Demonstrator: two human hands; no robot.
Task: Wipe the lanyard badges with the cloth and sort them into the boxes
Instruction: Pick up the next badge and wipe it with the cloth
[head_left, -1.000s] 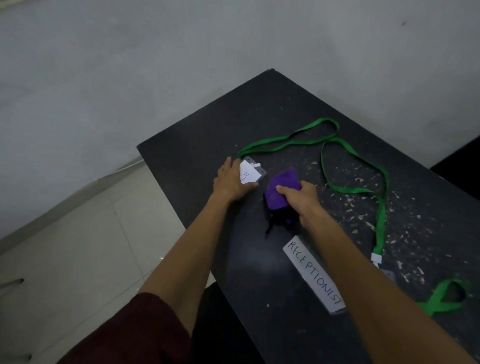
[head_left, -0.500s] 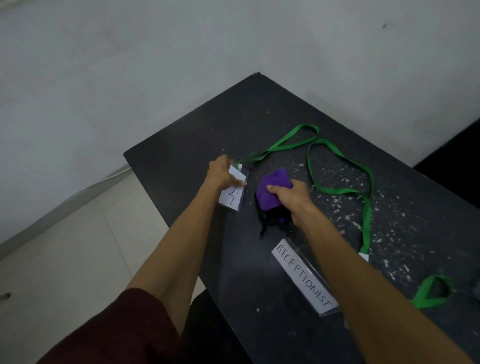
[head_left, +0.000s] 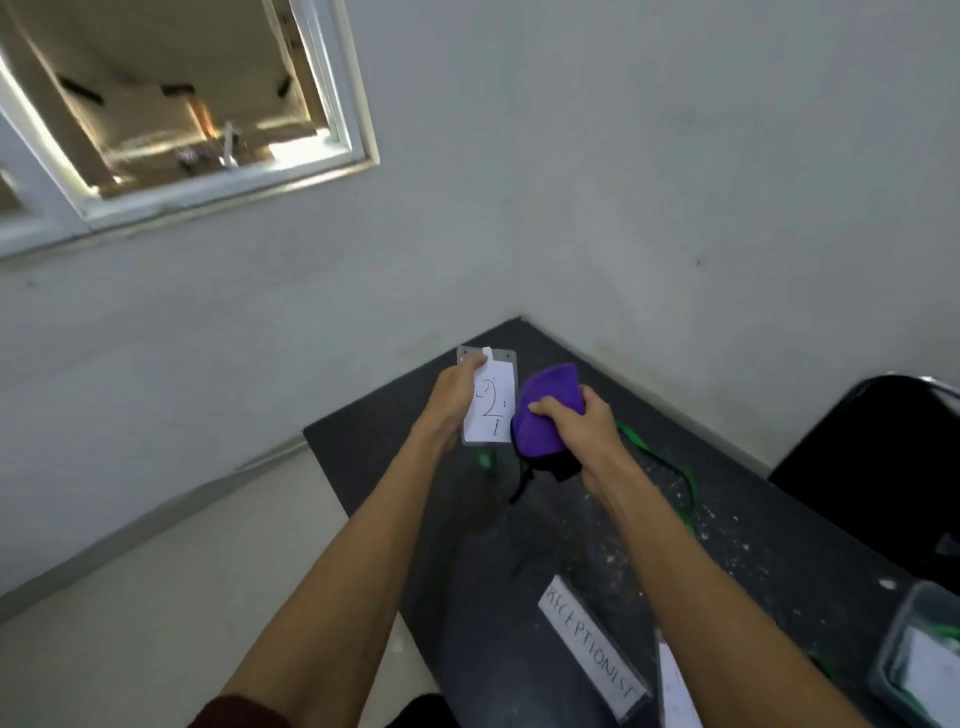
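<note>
Above the far corner of the dark worktop (head_left: 753, 535), the left hand (head_left: 451, 402) holds a clear badge (head_left: 491, 402) upright and clear of the surface. Its fingers are curled round the badge's left edge and the thumb lies across the top of the front. The white card inside carries a handwritten figure that looks like a 2, though the strokes are rough.

Just beside it, the right hand (head_left: 579, 428) has its fingers clenched round a bunched purple cloth (head_left: 545, 415). A black part of the cloth and a thin black strand hang beneath. The cloth appears to touch the badge's lower right edge.

A green lanyard (head_left: 687, 486) trails from under the right wrist across the worktop, which is flecked with pale specks – a short green piece also shows directly below the badge.

Nearer the person, a white sign reading RECEPTIONIST (head_left: 592, 657) lies between the 2 forearms. At the lower right stands a grey box (head_left: 896, 634) with a white card and some green strap inside.

A black chair (head_left: 872, 467) stands past the worktop's right edge, and a white-framed window (head_left: 234, 187) is set in the grey wall at the upper left.
</note>
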